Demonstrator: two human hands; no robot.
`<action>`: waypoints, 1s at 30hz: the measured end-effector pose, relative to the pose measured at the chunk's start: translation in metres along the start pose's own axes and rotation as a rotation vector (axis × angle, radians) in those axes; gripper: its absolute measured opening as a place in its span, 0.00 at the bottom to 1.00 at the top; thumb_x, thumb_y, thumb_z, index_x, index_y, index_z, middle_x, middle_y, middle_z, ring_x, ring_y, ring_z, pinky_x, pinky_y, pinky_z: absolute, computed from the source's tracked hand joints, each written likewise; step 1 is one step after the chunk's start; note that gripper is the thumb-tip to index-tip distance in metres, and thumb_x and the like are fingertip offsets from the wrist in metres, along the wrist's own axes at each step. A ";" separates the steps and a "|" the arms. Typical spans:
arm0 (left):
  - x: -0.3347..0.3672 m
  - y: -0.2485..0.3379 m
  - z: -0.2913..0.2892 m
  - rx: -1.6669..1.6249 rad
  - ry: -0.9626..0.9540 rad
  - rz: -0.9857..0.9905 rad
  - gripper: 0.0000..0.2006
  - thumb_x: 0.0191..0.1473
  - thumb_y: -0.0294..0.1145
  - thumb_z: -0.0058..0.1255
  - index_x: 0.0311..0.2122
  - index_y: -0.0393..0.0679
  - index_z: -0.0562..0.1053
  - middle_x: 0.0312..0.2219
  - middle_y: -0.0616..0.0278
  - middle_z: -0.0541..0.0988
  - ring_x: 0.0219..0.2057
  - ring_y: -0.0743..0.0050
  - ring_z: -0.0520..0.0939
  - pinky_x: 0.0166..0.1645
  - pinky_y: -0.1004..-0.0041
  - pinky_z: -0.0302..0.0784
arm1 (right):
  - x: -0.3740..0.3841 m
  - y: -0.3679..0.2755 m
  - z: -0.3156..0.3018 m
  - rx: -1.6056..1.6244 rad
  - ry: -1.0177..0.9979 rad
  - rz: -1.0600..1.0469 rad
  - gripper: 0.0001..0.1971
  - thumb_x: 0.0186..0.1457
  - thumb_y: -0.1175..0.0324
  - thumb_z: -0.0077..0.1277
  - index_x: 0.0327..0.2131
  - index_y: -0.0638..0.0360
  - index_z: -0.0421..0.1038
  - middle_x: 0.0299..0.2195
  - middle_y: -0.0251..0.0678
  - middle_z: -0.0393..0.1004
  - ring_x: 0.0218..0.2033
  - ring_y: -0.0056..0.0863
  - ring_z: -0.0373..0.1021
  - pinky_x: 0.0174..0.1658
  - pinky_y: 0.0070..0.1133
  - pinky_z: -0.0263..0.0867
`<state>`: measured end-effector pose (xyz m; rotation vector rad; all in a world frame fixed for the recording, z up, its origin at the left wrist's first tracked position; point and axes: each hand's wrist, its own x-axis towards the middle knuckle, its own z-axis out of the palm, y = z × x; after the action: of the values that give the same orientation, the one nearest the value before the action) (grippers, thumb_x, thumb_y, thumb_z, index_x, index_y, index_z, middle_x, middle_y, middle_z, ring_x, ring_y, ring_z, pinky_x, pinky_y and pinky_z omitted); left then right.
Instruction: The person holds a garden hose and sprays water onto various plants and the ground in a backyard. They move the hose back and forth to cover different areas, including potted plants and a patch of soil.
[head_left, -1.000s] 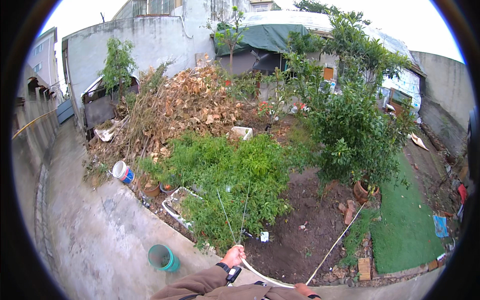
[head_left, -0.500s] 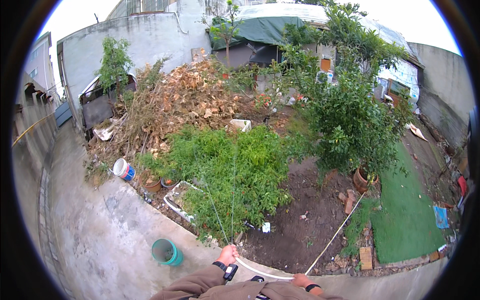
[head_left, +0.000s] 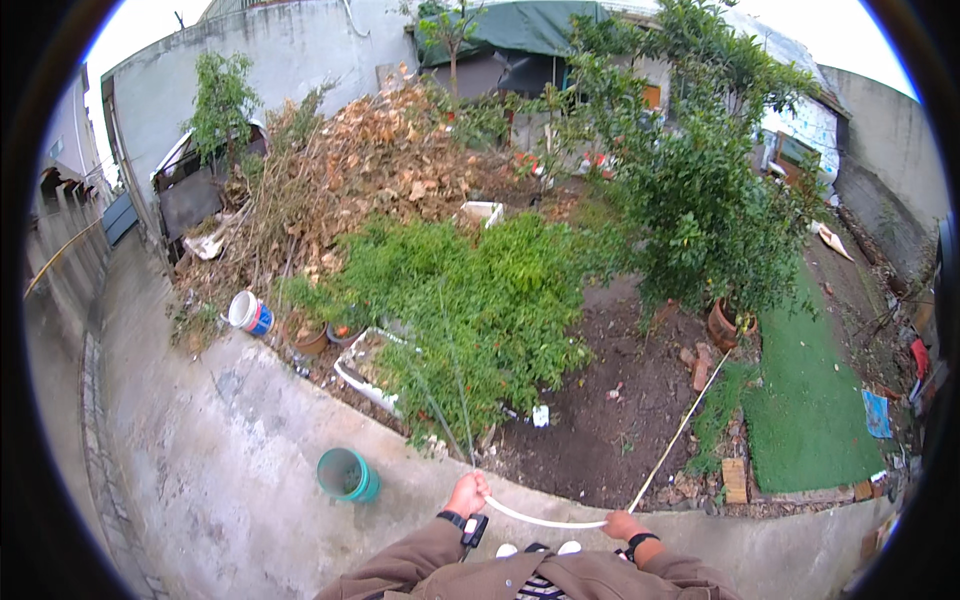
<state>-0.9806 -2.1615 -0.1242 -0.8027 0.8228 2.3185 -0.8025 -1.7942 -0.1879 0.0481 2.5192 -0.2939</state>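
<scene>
A pale hose [head_left: 545, 522] sags between my two hands. My left hand [head_left: 467, 495] is closed round its end, and thin water streams [head_left: 459, 395] shoot from there over the leafy green plants [head_left: 480, 315]. My right hand [head_left: 622, 525] is closed on the hose farther along. Beyond it the hose runs taut up to the right, toward a terracotta pot [head_left: 722, 328] at the foot of a bushy tree [head_left: 700, 220]. Just how the left fingers sit on the hose end is too small to tell.
On the concrete [head_left: 240, 480] left of me stands a teal bucket [head_left: 348, 475]. A white and blue bucket [head_left: 250, 313] lies tilted by a heap of dry leaves [head_left: 390, 170]. Along the bed's edge sits a white trough [head_left: 365, 388]. Green matting [head_left: 810, 420] covers ground at the right.
The view has tipped down and my hands appear slightly farther right and higher. Water streams still leave the hose end, landing on the plants. Both hands keep their hold.
</scene>
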 end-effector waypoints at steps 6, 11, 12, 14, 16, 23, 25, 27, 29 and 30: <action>-0.029 -0.004 0.040 0.094 -0.134 0.070 0.06 0.56 0.30 0.33 0.29 0.44 0.63 0.14 0.71 0.60 0.14 0.80 0.59 0.20 0.76 0.55 | -0.014 0.005 0.009 0.035 0.077 -0.066 0.18 0.47 0.53 0.48 0.31 0.59 0.75 0.34 0.46 0.74 0.39 0.46 0.69 0.44 0.35 0.65; -0.028 -0.031 0.084 0.155 -0.109 0.036 0.04 0.53 0.28 0.33 0.28 0.45 0.63 0.15 0.72 0.60 0.13 0.81 0.57 0.18 0.76 0.54 | -0.035 0.033 0.009 0.079 0.142 -0.077 0.17 0.47 0.54 0.48 0.27 0.58 0.76 0.30 0.46 0.75 0.35 0.45 0.71 0.40 0.35 0.67; -0.027 -0.039 0.090 0.177 -0.127 0.037 0.04 0.53 0.27 0.34 0.28 0.45 0.63 0.15 0.73 0.59 0.13 0.81 0.57 0.18 0.77 0.54 | -0.040 0.040 0.013 0.132 0.159 -0.081 0.17 0.47 0.54 0.48 0.27 0.59 0.76 0.30 0.46 0.75 0.35 0.45 0.71 0.40 0.35 0.67; -0.022 -0.058 0.104 0.223 -0.130 0.025 0.04 0.53 0.27 0.34 0.28 0.45 0.63 0.14 0.73 0.59 0.13 0.82 0.57 0.18 0.77 0.54 | -0.049 0.061 0.024 0.151 0.162 -0.050 0.17 0.47 0.54 0.47 0.27 0.59 0.75 0.31 0.46 0.75 0.36 0.46 0.71 0.40 0.35 0.67; -0.018 -0.075 0.114 0.235 -0.142 0.009 0.05 0.52 0.26 0.33 0.27 0.46 0.63 0.14 0.73 0.58 0.11 0.81 0.56 0.16 0.77 0.53 | -0.055 0.082 0.042 0.294 0.111 0.012 0.19 0.47 0.53 0.47 0.29 0.60 0.75 0.31 0.47 0.74 0.36 0.47 0.70 0.41 0.35 0.67; -0.016 -0.090 0.095 0.133 -0.130 0.103 0.08 0.53 0.27 0.33 0.22 0.50 0.60 0.12 0.73 0.55 0.12 0.81 0.54 0.16 0.76 0.50 | -0.034 0.113 0.068 0.289 0.065 -0.068 0.24 0.46 0.48 0.47 0.36 0.60 0.74 0.37 0.48 0.73 0.42 0.46 0.69 0.47 0.34 0.64; -0.011 -0.088 0.088 0.105 -0.020 0.140 0.08 0.51 0.25 0.30 0.23 0.50 0.61 0.12 0.73 0.56 0.11 0.80 0.55 0.16 0.75 0.51 | -0.035 0.114 0.058 0.275 0.057 -0.011 0.24 0.46 0.47 0.47 0.35 0.60 0.73 0.37 0.48 0.74 0.41 0.46 0.69 0.46 0.34 0.64; -0.007 -0.089 0.086 0.086 0.017 0.130 0.07 0.51 0.25 0.30 0.24 0.49 0.61 0.12 0.72 0.57 0.11 0.80 0.55 0.16 0.75 0.51 | -0.039 0.116 0.049 0.284 0.047 -0.012 0.24 0.47 0.47 0.46 0.35 0.60 0.73 0.37 0.49 0.73 0.41 0.46 0.69 0.46 0.34 0.65; -0.005 -0.094 0.093 0.074 0.043 0.103 0.07 0.51 0.25 0.29 0.26 0.48 0.61 0.12 0.71 0.57 0.10 0.79 0.55 0.16 0.75 0.51 | -0.043 0.122 0.045 0.280 0.041 -0.037 0.25 0.47 0.46 0.45 0.36 0.59 0.73 0.37 0.48 0.74 0.41 0.47 0.69 0.45 0.34 0.65; -0.005 -0.098 0.099 0.069 0.029 0.074 0.06 0.50 0.24 0.30 0.26 0.47 0.61 0.12 0.71 0.57 0.10 0.79 0.56 0.16 0.75 0.52 | -0.045 0.127 0.046 0.273 0.046 -0.068 0.23 0.47 0.49 0.46 0.37 0.59 0.73 0.37 0.48 0.74 0.40 0.46 0.70 0.45 0.34 0.65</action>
<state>-0.9479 -2.0299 -0.0937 -0.7895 0.9542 2.3336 -0.7268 -1.6793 -0.2240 0.0787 2.5121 -0.6701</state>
